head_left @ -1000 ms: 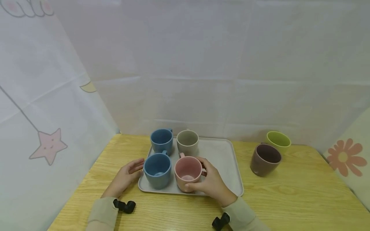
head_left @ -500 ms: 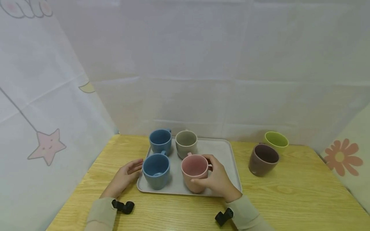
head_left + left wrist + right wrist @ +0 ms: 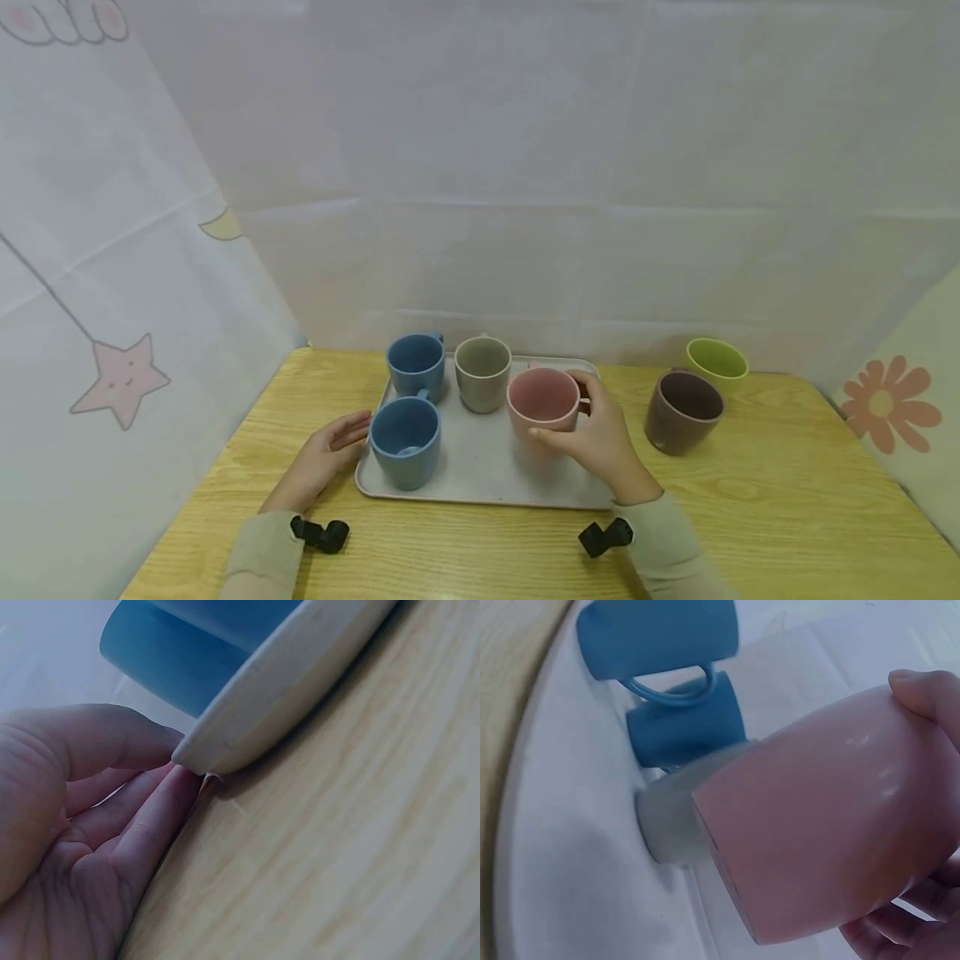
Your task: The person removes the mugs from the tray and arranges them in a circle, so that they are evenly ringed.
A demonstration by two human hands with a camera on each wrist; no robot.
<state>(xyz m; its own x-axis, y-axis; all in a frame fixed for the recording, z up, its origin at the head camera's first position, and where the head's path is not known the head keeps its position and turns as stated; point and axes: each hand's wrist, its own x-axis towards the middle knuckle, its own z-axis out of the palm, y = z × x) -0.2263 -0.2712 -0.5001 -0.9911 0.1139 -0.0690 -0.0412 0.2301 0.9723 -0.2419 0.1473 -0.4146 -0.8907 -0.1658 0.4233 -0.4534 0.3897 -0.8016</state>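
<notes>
In the head view, the right hand (image 3: pixel 602 435) grips a pink mug (image 3: pixel 542 404) above the tray (image 3: pixel 480 471), and the left hand (image 3: pixel 324 454) lies, fingers loosely extended, beside a blue mug (image 3: pixel 407 446). The left wrist view shows it touching the tray's edge; the right, thumb and fingers round the pink mug.

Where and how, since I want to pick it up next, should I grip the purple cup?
I'd take the purple cup by its rounded body, below the rim, from the near side, gripping opposite walls. Its handle seems to point away and the green cup is close behind, so the near side looks easier to reach.
</notes>
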